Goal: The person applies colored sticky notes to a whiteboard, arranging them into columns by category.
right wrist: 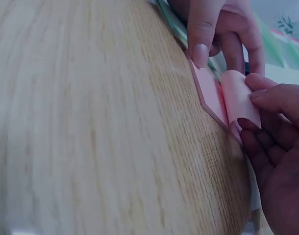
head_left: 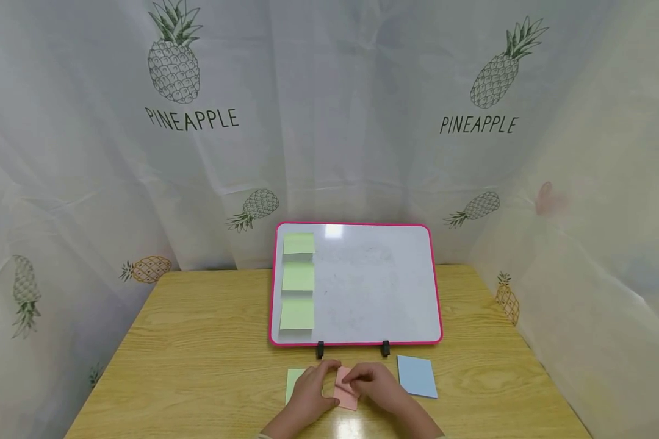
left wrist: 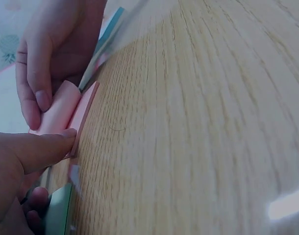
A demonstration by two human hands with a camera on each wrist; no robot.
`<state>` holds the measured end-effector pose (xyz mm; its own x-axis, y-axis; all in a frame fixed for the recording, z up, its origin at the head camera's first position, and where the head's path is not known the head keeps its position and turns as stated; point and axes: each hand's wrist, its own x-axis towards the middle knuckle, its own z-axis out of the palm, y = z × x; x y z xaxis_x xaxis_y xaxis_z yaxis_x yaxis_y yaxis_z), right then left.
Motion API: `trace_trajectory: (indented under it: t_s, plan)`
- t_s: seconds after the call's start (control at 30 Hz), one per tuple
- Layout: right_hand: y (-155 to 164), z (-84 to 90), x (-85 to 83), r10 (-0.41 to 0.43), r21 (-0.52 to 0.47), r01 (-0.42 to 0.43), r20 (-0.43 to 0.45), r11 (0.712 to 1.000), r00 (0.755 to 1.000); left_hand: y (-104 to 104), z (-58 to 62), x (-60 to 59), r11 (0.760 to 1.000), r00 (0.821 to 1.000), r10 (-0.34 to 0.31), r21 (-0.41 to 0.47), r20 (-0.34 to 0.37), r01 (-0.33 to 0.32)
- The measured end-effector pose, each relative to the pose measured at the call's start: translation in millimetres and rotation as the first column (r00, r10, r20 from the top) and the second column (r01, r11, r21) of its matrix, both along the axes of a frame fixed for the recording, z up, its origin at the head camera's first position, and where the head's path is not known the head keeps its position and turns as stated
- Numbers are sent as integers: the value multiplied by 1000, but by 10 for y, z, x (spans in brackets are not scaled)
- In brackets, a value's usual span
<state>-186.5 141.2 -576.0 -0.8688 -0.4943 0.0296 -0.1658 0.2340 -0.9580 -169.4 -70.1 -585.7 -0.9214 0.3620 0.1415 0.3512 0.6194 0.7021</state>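
Two hands peel a sheet from a pink sticky-note pad (head_left: 346,390) at the table's near edge.

The right hand (head_left: 376,383) pinches the top pink sheet (right wrist: 240,98), curled up off the pad, between thumb and fingers; the left hand (head_left: 310,390) presses the pad down with its thumb, fingers curled at its edge. A green pad (head_left: 293,383) lies just left, a blue pad (head_left: 416,375) to the right. Behind them stands a pink-framed whiteboard (head_left: 373,286) bearing three green notes (head_left: 298,279) on the wooden table (head_left: 198,353).
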Motion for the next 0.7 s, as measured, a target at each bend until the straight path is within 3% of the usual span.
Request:
trace_trajectory:
  t_s: [0.27, 0.7]
  plan:
    - [49, 14, -65, -94, -39, 98, 94, 994, 991, -16, 18, 3, 1000, 1000, -8, 15, 23, 7]
    - [117, 136, -208, -113, 4, 114, 81, 994, 990, -16, 18, -6, 1000, 1000, 1, 27, 20, -2]
